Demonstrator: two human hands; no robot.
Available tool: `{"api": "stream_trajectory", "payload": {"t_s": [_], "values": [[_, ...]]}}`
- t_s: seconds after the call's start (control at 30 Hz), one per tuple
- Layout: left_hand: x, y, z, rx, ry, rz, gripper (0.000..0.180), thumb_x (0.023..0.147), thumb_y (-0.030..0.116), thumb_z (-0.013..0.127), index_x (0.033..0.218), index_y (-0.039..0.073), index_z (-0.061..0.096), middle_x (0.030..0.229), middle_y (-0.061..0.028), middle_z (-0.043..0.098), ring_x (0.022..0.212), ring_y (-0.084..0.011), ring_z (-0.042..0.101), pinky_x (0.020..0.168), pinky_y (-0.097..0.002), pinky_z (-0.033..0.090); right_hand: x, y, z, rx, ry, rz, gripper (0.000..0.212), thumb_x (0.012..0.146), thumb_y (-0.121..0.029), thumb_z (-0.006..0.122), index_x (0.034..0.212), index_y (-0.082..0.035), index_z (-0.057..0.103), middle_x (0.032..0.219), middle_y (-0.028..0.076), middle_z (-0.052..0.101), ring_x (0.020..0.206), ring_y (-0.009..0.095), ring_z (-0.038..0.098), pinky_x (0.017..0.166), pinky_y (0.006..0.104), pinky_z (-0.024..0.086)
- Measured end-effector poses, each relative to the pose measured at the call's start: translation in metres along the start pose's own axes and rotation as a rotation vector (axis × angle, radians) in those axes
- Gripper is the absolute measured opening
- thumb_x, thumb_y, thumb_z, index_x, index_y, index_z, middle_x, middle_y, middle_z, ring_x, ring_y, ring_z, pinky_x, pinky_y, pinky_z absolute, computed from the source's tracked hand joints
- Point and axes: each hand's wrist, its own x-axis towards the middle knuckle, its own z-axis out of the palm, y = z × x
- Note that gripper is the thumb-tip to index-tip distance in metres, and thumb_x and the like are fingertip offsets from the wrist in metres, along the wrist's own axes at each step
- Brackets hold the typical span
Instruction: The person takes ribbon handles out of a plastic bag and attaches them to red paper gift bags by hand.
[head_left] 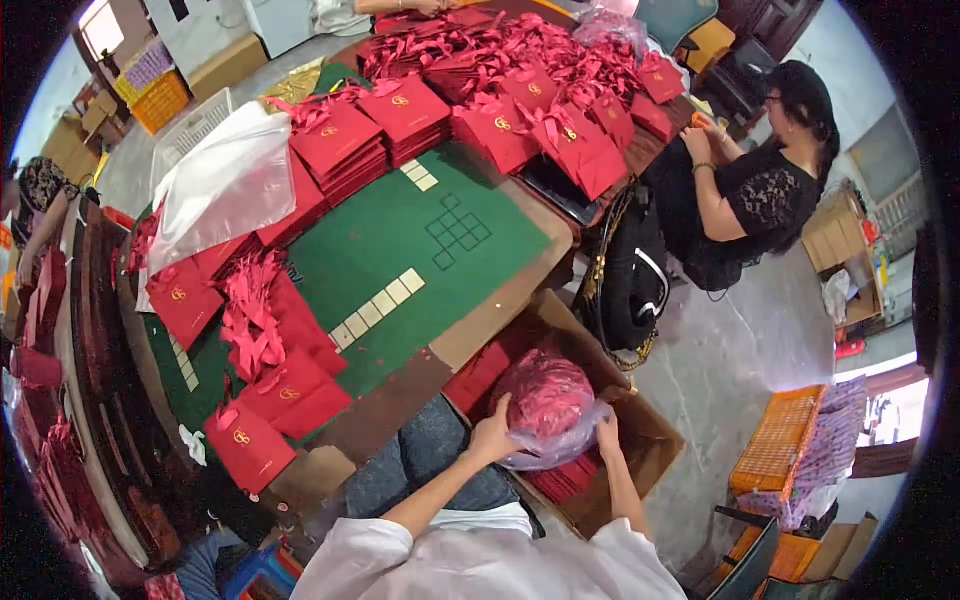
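Note:
A clear plastic bag (545, 392) bulging with red material sits over an open cardboard box (655, 432), close in front of me. My left hand (490, 432) grips the left side of this bag, thumb up. On the other side, my right hand (607, 434) pinches the bag's loose edge. Flat red paper gift bags (572, 482) lie in the box, below and beside the plastic bag. What exactly fills the plastic bag is hard to make out through the film.
A green-topped table (375, 240) bears stacks of red gift bags (335, 140) with ribbons and a loose clear plastic sheet or bag (230, 185). At the right sits a person in black (750, 190), near a black handbag (630, 285). An orange crate (780, 440) stands on the floor.

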Motion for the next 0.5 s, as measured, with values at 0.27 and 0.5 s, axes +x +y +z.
{"api": "stream_trajectory", "payload": {"t_s": [0.27, 0.5], "values": [[0.018, 0.006, 0.031, -0.034, 0.045, 0.004, 0.119, 0.061, 0.048, 0.084, 0.154, 0.027, 0.012, 0.150, -0.0326, 0.014, 0.137, -0.0556, 0.015, 0.111, -0.0561, 0.025, 0.012, 0.026, 0.002, 0.167, 0.190, 0.171, 0.023, 0.090, -0.009, 0.055, 0.112, -0.004, 0.059, 0.099, 0.004, 0.062, 0.089, 0.014, 0.058, 0.078, 0.0307, 0.049], [0.087, -0.075, 0.086, -0.901, -0.094, -0.325, 0.104, 0.076, 0.045, 0.076, 0.152, 0.006, 0.017, 0.148, -0.0132, 0.038, 0.135, -0.0242, 0.039, 0.110, -0.0354, 0.032, 0.069, 0.017, 0.029, 0.584, 0.251, -0.086, 0.027, 0.098, -0.030, 0.044, 0.110, -0.010, 0.058, 0.102, 0.006, 0.062, 0.093, 0.022, 0.062, 0.085, 0.0388, 0.052]]}}
